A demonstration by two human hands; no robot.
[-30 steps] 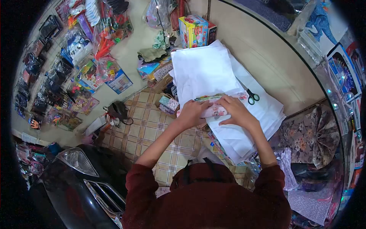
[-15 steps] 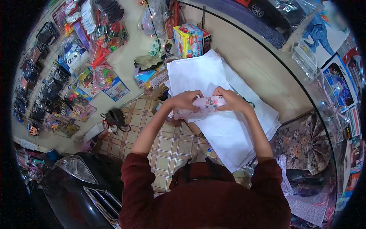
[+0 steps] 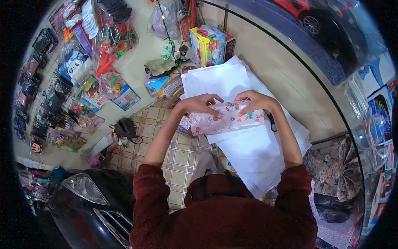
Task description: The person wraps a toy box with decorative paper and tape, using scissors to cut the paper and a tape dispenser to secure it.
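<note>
Pink floral wrapping paper (image 3: 226,120), printed with flowers, lies across a stack of large white sheets (image 3: 248,151). It is folded or rolled over, and whatever may be inside is hidden. At its left far edge, my left hand (image 3: 202,104) has its thumb pressed on the print and its fingers curled behind. My right hand (image 3: 258,101) grips the same edge further right, thumb down on the paper. The dark handle of what looks like scissors (image 3: 272,123) shows beside my right forearm.
A colourful toy box (image 3: 207,45) stands behind the sheets. Along the right curves a glass edge (image 3: 327,89), with a red and black toy car (image 3: 311,25) above. Packaged goods (image 3: 83,62) hang on the left wall. A black vehicle front (image 3: 89,207) is at lower left.
The floral paper shows as a wider, flatter area, reaching further right and towards me. My right hand has moved slightly right, and both thumbs now lie on the printed face.
</note>
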